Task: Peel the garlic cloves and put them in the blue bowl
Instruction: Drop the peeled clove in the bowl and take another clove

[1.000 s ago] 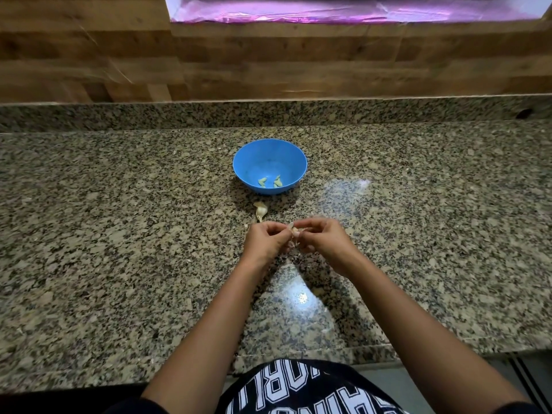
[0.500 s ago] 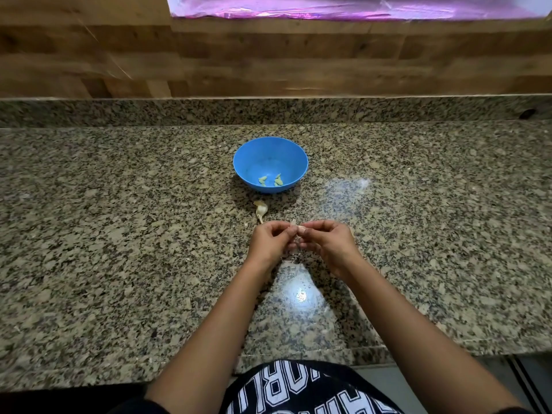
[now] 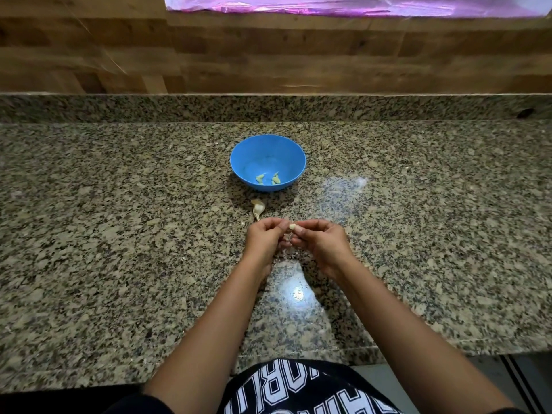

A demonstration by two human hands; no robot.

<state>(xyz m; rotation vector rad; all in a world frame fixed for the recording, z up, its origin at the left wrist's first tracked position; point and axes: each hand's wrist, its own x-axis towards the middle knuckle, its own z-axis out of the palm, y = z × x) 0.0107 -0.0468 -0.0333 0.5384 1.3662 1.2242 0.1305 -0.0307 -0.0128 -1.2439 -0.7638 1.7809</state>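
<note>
Garlic clove (image 3: 292, 226) is pinched at the fingertips of the right hand (image 3: 321, 242), just above the bench (image 3: 119, 234). Left hand (image 3: 264, 237), fingers curled, meets it at the clove; its grip cannot be determined. Blue bowl (image 3: 249, 155) stands beyond the hands, containing two peeled cloves (image 3: 260, 178). One unpeeled clove (image 3: 258, 207) lies between bowl and hands.

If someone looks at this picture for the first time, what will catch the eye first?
The blue bowl stands out against the speckled granite counter, in the middle toward the wall, with two peeled cloves inside. Just in front of it, the left hand and the right hand meet and pinch a pale garlic clove between their fingertips. One unpeeled clove lies on the counter between bowl and hands.
</note>
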